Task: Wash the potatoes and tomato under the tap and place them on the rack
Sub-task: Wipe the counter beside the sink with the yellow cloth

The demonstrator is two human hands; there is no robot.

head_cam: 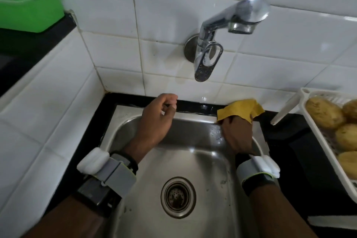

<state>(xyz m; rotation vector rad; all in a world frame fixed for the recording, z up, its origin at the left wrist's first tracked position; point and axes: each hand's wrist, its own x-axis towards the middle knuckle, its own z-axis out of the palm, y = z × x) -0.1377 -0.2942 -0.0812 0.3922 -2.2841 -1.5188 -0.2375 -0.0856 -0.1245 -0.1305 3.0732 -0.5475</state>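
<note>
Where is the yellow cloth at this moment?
In the head view, the yellow cloth lies on the back right corner of the sink rim, gripped by the right hand, left of the white rack holding potatoes.

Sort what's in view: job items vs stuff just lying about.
Job: potatoes, lying in the rack; tap, no water visible; sink. No tomato in view.

Lying about: yellow cloth, gripped by the right hand at the sink's back rim; green tub on the left counter. The left hand holds nothing.
</note>
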